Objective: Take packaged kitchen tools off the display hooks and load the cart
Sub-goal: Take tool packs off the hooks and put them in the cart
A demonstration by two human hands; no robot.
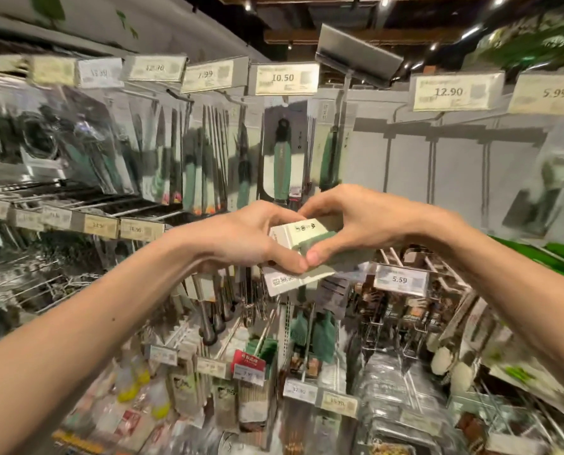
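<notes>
Pinching boxed pack [302, 233] below "10.50" tag [285, 78]

I get one view only: a wide-angle head camera facing forward and slightly down, close to the rack [454, 165], with the left hand [238, 238] and right hand [359, 221] meeting mid-frame.

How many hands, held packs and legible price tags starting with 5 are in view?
Hands: 2 (left hand, right hand)
Pack, held by both: 1
Tags starting with 5: 2 (5.99 tag, 5.59 tag)
Total: 5
</notes>
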